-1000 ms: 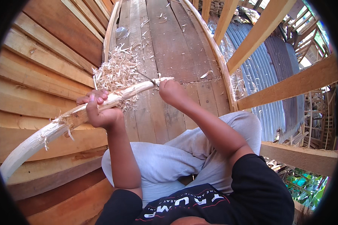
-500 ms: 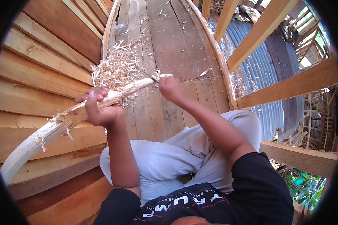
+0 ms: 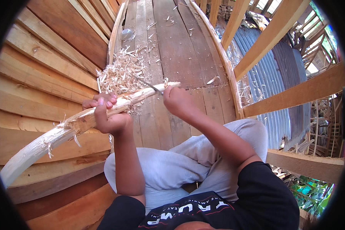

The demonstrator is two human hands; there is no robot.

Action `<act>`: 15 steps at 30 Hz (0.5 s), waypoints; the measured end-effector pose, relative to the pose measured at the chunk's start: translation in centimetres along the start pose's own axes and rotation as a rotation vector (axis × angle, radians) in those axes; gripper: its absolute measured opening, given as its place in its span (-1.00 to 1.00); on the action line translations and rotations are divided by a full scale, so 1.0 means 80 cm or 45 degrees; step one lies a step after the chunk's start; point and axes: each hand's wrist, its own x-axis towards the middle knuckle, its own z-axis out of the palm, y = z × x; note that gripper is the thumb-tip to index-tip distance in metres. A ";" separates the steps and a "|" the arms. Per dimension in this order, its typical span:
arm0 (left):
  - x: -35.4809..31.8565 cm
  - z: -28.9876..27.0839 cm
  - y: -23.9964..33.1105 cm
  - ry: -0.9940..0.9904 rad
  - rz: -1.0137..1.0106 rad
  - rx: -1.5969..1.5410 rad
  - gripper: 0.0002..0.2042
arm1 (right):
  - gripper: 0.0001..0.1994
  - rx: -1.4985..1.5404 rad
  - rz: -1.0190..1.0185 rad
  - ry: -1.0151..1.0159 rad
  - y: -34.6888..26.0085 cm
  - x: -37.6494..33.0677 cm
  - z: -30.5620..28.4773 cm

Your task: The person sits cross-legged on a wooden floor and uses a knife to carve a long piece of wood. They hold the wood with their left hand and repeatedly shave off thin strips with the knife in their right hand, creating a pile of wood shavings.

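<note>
A long, curved, pale wooden pole [image 3: 40, 146] slants from the lower left up to the middle, its surface roughly shaved with loose slivers hanging off. Around its middle part my left hand [image 3: 113, 118] is closed, thumb over the top. Close to the far right end of the pole, my right hand [image 3: 178, 101] is a fist on a knife, whose handle is hidden inside it. The thin dark knife blade [image 3: 147, 84] lies across the pole and points up and left. A small curled shaving stands on the pole beside the blade.
A heap of wood shavings [image 3: 122, 73] lies on the plank floor [image 3: 176, 46] beyond my left hand. A clear cup [image 3: 127, 34] is behind it. A board wall [image 3: 38, 99] rises at left; a wooden railing [image 3: 291, 94] and corrugated metal sheets [image 3: 260, 69] are at right.
The whole view has shifted slightly, so everything sits a little lower and to the right. More of the knife blade shows across the pole. Both hands keep their grips.
</note>
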 end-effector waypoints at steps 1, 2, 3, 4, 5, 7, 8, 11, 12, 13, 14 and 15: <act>0.002 -0.003 0.001 0.018 -0.006 -0.008 -0.84 | -0.49 0.006 -0.044 -0.009 -0.011 0.002 -0.001; 0.002 -0.002 0.002 -0.010 0.029 0.009 -0.84 | -0.49 0.012 -0.067 -0.023 -0.015 0.002 0.001; 0.000 -0.001 0.000 -0.009 0.019 0.067 -0.85 | -0.50 0.015 -0.074 -0.033 -0.013 0.000 0.000; -0.003 0.010 -0.005 -0.029 0.004 0.097 -0.86 | -0.50 0.073 -0.016 0.113 0.046 0.039 0.014; 0.001 0.012 -0.006 -0.036 0.026 0.149 -0.87 | -0.50 0.058 0.014 0.108 0.044 0.040 0.013; 0.000 0.011 -0.004 -0.003 0.005 0.120 -0.87 | -0.50 0.027 0.077 0.101 0.040 0.039 0.014; 0.001 0.004 -0.002 -0.014 0.007 0.114 -0.87 | -0.49 0.015 0.039 0.082 0.027 0.026 0.008; 0.003 -0.001 0.003 -0.011 0.039 0.028 -0.85 | -0.49 0.014 -0.102 -0.035 -0.024 -0.017 -0.011; -0.001 0.002 0.003 -0.019 0.019 -0.020 -0.84 | -0.48 0.083 -0.059 0.036 -0.005 -0.003 -0.003; -0.004 0.004 0.000 -0.020 0.012 0.005 -0.84 | -0.48 0.088 -0.012 0.069 0.023 0.013 0.005; -0.005 0.009 -0.004 -0.025 0.018 0.023 -0.85 | -0.48 0.094 0.020 0.109 0.052 0.033 0.008; -0.001 0.014 -0.007 -0.030 0.037 0.041 -0.85 | -0.48 0.103 0.040 0.149 0.056 0.042 0.004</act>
